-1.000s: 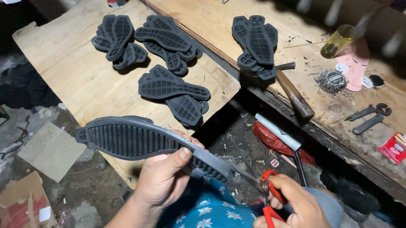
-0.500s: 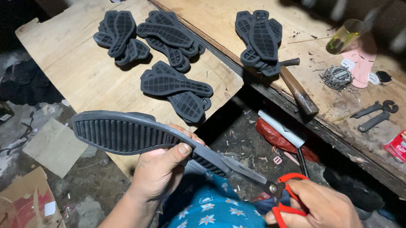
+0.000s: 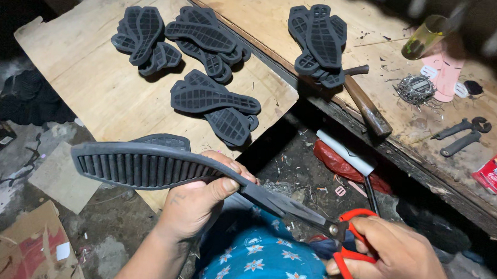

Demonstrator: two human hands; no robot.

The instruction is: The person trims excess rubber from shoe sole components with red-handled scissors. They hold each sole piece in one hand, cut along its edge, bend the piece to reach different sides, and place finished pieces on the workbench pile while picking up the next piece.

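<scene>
While the left hand point(image 3: 198, 202) clamps the ribbed black sole point(image 3: 143, 164) above the knee, the right hand point(image 3: 396, 269) grips red-handled scissors point(image 3: 312, 218) at its edge; thumb close, blade slip risks a cut

A small shoemaking workshop is shown. Stacks of black rubber soles point(image 3: 205, 99) are laid on a bare wooden board point(image 3: 91, 78) beyond the gripped sole, and a hammer point(image 3: 365, 103), pliers point(image 3: 458, 135) and scraps (scattered loosely) are spread on a worn bench point(image 3: 267, 14) farther right.
</scene>
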